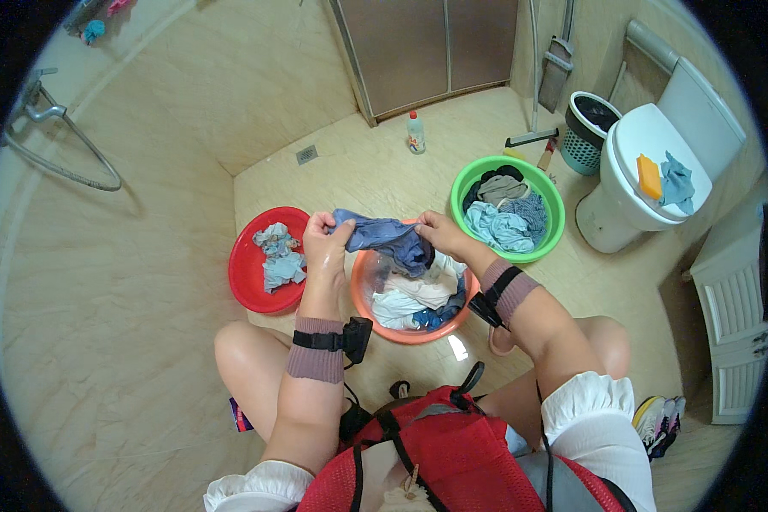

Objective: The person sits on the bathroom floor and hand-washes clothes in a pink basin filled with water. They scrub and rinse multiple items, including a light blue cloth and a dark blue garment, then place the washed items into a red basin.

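Note:
A blue cloth garment (384,237) is stretched between my hands above an orange basin (361,299). My left hand (325,241) grips its left end, thumb pressed on the fabric. At the other end, my right hand (439,232) pinches the cloth; part of the garment hangs down in the middle. White, cream and blue laundry (414,294) lies in the orange basin below. To the left stands a red basin (241,275) with light blue cloths (283,270) in it. A green basin (556,205) at the right holds a heap of dark, grey and blue clothes (503,224).
A bottle with a red cap (416,135) stands on the tiled floor beyond the basins. Farther right are a waste bin (582,147), a squeegee (533,136) and a toilet (627,183) with an orange block (648,176) and a blue cloth (677,183) on its lid. Shoes (657,424) lie at the lower right.

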Demonstrator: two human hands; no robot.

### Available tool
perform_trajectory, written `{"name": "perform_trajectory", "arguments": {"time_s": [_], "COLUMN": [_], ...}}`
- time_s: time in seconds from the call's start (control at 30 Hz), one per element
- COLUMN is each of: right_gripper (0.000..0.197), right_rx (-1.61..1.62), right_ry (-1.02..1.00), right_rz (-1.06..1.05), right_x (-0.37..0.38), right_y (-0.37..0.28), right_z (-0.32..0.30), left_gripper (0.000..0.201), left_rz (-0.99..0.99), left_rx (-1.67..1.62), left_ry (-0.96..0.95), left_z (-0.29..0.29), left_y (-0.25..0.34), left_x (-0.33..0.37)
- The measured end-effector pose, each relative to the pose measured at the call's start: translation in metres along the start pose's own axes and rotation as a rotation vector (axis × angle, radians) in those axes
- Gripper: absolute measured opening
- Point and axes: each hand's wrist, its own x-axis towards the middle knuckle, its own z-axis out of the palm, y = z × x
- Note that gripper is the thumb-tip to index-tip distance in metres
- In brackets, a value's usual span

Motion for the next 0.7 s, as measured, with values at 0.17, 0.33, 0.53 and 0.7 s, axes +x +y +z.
{"name": "perform_trajectory", "arguments": {"time_s": [0.17,0.33,0.53,0.7], "right_gripper": [0.032,0.044,0.023,0.013], "right_rx": [0.029,-0.517,-0.593,-0.058], "right_ry": [-0.096,-0.215,0.152,0.337], "right_rz": [-0.083,-0.308,-0.103,0.085], "right_x": [-0.003,0.008,0.019,0.029], "right_y": [0.012,0.027,0.039,0.022], "right_z": [-0.003,-0.029,-0.035,-0.021], "left_gripper": [0.029,0.026,0.02,0.023], "left_rz": [0.021,0.003,-0.086,-0.049], "left_rx": [-0.003,-0.076,0.012,0.253], "left_ry": [0.051,0.079,0.138,0.089], "left_z": [-0.013,-0.024,-0.032,-0.047], "left_y": [0.002,0.014,0.003,-0.019], "left_x": [0.006,0.01,-0.001,-0.001]}}
